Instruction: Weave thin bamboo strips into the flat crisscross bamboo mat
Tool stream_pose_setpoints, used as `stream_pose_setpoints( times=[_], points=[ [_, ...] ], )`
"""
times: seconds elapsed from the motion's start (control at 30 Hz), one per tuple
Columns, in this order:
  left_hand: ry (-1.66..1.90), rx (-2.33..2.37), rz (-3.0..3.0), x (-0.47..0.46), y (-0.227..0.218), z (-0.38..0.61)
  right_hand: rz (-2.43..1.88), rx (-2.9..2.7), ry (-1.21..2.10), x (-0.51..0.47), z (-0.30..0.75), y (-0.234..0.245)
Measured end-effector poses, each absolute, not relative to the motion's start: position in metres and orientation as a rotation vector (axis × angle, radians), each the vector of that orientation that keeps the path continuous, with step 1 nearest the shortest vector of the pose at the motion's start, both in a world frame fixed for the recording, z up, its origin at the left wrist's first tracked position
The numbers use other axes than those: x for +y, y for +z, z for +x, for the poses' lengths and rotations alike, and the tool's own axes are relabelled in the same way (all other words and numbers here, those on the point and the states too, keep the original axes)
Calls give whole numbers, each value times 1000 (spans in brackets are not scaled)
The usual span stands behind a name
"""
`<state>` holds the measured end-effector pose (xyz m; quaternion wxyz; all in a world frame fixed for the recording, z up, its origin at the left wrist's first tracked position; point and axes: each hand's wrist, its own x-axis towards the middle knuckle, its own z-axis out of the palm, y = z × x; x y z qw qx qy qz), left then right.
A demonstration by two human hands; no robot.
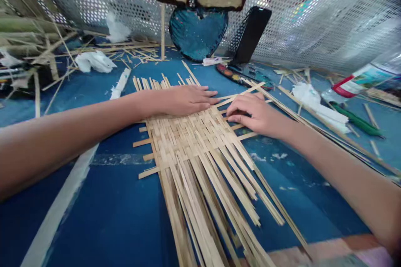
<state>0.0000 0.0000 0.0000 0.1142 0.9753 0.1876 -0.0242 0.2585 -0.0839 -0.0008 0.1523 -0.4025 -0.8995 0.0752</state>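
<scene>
A partly woven mat of pale bamboo strips (181,137) lies on the blue table, with long loose strip ends fanning toward me and shorter ends sticking out at the sides and far edge. My left hand (184,99) rests flat across the far part of the weave, fingers stretched to the right. At the mat's right edge, my right hand (253,112) has its fingers and thumb curled around the end of a bamboo strip (230,118); its fingertips partly hide the grip. Two loose strips (247,90) cross just beyond that hand.
Long bamboo strips (313,123) lie to the right, near crumpled white plastic (307,94), a green-handled tool (357,120) and a plastic bottle (357,81). A black phone (253,35) leans on the mesh wall behind a paint palette (232,75). Bamboo scraps (140,53) litter the back left.
</scene>
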Motion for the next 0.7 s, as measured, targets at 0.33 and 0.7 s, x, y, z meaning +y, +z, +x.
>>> stream_pose_setpoints(
  times=[0.33, 0.7],
  points=[
    [32, 528, 2818, 4, -6, -2, -1281, -2589, 113, -80, 260, 1],
    [478, 740, 2860, 5, -8, -8, -1318, -2739, 723, -97, 264, 33]
  ],
)
